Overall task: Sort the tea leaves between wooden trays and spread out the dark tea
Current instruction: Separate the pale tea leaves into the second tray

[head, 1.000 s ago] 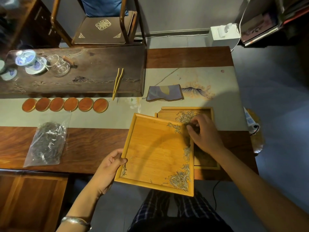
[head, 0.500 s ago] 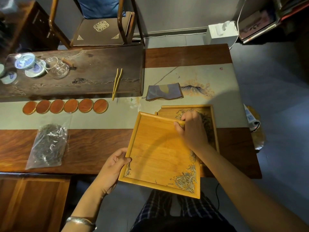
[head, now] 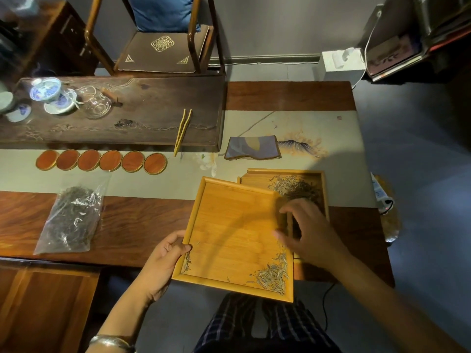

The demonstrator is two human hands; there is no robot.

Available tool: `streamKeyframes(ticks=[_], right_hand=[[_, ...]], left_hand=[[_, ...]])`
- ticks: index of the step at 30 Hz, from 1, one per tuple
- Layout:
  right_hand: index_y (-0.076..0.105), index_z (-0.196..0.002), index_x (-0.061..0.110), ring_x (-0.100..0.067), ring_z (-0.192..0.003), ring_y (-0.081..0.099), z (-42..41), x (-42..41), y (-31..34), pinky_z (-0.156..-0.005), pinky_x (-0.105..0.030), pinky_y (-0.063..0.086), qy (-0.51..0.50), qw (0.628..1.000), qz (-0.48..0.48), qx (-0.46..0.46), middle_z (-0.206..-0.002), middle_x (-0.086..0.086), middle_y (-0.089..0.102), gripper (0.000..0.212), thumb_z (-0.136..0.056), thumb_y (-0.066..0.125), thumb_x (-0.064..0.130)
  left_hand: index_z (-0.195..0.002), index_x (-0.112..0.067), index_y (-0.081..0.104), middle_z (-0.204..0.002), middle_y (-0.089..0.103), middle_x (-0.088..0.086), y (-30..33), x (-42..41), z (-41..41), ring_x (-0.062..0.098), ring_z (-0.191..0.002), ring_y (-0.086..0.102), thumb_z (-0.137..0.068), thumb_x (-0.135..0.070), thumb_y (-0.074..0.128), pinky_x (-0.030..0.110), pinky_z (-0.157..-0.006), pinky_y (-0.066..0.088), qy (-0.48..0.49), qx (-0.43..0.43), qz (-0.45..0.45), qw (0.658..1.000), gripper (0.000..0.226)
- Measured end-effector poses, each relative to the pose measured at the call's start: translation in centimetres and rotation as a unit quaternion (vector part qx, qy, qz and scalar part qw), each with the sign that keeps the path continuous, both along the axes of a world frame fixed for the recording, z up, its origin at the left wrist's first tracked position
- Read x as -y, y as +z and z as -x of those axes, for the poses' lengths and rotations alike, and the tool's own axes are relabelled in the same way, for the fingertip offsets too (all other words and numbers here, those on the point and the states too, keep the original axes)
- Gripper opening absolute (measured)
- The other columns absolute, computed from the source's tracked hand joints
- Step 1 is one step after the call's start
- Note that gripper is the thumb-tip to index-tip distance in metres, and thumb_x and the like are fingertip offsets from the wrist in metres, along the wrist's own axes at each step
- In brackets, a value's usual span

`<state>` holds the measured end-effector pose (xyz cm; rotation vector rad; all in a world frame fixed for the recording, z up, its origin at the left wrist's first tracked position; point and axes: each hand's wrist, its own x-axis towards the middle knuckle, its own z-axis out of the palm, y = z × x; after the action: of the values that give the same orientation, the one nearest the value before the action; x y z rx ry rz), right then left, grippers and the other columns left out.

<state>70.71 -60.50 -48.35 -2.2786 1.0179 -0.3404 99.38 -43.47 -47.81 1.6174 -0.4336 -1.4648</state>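
Observation:
My left hand (head: 163, 261) grips the left rim of a light wooden tray (head: 229, 233), held tilted over the table's near edge. Pale tea leaves (head: 272, 276) lie heaped in its near right corner, with a few more at its near left corner. My right hand (head: 303, 235), blurred, hovers with spread fingers over the tray's right rim. Behind it a second wooden tray (head: 323, 184) rests on the table and holds a pile of pale leaves (head: 293, 187). A clear bag of dark tea (head: 71, 217) lies on the table at the left.
Several round wooden coasters (head: 102, 160) line the cloth runner. A dark tea board (head: 153, 118) carries a gaiwan (head: 46, 91), a glass pitcher (head: 98, 104) and bamboo tongs (head: 182, 131). A folded grey cloth (head: 252, 147) lies behind the trays. A chair (head: 160, 49) stands beyond.
My right hand swept back from the held tray's far right corner toward its right side. The leaves once along that far edge now lie in the second tray.

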Motion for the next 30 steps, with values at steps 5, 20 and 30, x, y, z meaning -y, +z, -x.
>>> streamKeyframes(ticks=[5, 20, 30], right_hand=[[0.039, -0.134, 0.023, -0.009, -0.131, 0.021, 1.6, -2.9, 0.4, -0.101, -0.036, 0.032, 0.089, 0.994, 0.015, -0.062, -0.144, 0.000, 0.030, 0.099, -0.059, 0.053, 0.086], [0.052, -0.117, 0.014, -0.014, -0.104, 0.050, -0.9, 3.0, -2.7, -0.084, -0.027, 0.043, -0.118, 0.992, -0.046, 0.003, -0.117, -0.005, 0.050, 0.030, -0.095, 0.051, 0.034], [0.058, -0.108, 0.015, -0.012, -0.086, 0.054, -0.2, 4.7, -3.0, -0.067, -0.025, 0.046, -0.135, 0.991, -0.013, -0.023, -0.101, 0.001, 0.058, 0.016, -0.096, 0.049, 0.021]], left_hand=[[-0.116, -0.005, 0.061, -0.098, 0.073, 0.016, 0.1, 0.4, 0.2, 0.025, -0.078, 0.070, -0.091, -0.001, 0.048, 0.030, -0.068, 0.058, 0.012, -0.012, 0.003, 1.000, 0.029], [-0.115, -0.003, 0.059, -0.091, 0.074, 0.015, 0.3, 0.3, 0.5, 0.022, -0.073, 0.071, -0.092, 0.003, 0.044, 0.027, -0.065, 0.058, -0.014, 0.004, 0.015, 1.000, 0.027], [-0.112, -0.003, 0.062, -0.095, 0.073, 0.014, -0.1, -0.5, 0.2, 0.024, -0.078, 0.070, -0.091, 0.005, 0.045, 0.030, -0.071, 0.058, 0.000, 0.006, 0.017, 1.000, 0.028]])
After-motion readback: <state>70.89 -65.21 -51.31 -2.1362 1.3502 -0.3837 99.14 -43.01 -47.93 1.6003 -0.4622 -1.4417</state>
